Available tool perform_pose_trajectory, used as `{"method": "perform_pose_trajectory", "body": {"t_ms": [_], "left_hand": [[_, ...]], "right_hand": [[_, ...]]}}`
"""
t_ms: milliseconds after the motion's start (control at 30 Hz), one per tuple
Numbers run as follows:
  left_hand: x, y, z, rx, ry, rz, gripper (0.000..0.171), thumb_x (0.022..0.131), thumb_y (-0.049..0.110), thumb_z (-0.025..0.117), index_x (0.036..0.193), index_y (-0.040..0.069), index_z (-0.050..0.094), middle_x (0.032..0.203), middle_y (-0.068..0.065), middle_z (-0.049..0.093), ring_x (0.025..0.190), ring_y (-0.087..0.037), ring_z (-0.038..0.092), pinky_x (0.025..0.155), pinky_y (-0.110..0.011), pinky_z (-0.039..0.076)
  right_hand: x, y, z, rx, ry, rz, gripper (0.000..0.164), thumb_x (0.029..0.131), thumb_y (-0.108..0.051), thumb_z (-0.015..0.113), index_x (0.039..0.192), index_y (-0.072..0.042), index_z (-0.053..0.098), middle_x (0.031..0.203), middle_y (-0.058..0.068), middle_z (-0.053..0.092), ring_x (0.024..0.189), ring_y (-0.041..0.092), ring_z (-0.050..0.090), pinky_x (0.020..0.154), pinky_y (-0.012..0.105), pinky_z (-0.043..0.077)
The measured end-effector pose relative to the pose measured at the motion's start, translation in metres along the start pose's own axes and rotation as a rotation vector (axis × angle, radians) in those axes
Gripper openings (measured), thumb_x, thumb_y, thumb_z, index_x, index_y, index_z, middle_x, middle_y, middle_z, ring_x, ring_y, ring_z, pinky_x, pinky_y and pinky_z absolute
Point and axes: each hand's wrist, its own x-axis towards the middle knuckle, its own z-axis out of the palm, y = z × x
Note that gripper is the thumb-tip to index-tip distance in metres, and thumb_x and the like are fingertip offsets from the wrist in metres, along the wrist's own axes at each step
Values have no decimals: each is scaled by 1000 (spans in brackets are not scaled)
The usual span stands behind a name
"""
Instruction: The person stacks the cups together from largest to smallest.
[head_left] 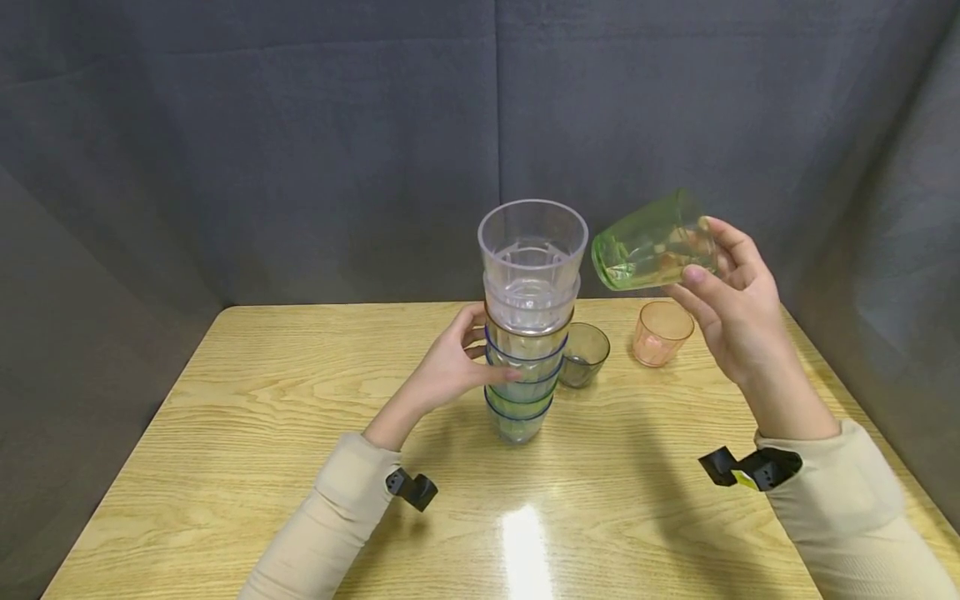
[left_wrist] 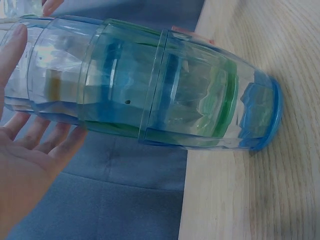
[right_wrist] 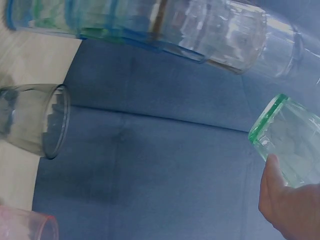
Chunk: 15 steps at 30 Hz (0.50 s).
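A tall stack of nested clear cups, with blue, green and brown rims among them, stands upright on the table. My left hand grips the stack around its middle, thumb in front and fingers behind, as the left wrist view also shows. Up to the right of the stack's top, my right hand holds a green cup in the air. That cup is tilted on its side, its thick base toward the stack and its open end toward the palm. In the right wrist view, the thumb presses the green cup's side.
A grey cup stands just behind the stack on its right. Farther right is an orange cup. The wooden table ends at a dark curtain behind, with more curtain along both sides.
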Motion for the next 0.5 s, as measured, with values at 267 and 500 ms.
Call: {"method": "perform_pose_trajectory", "body": {"t_ms": [267,500], "left_hand": [[-1,0,-2,6,-3,34,77,75,2,79,139,10,37,139,-13,48,130,-32,48,110,-44,41],[-1,2,-4,5,-13,35,76,76,5,79,139,11,38,140,-12,49,131,-31,48,111,-45,40]], "right_hand": [[1,-6,16,91,-7,-74,43,89,3,60,127,-10,45,121,5,51,106,13,61,87,28,57],[3,-9,28,206,-47,-172,45,87,1,64,128,-6,46,126,10,48,111,21,62,92,32,56]]}}
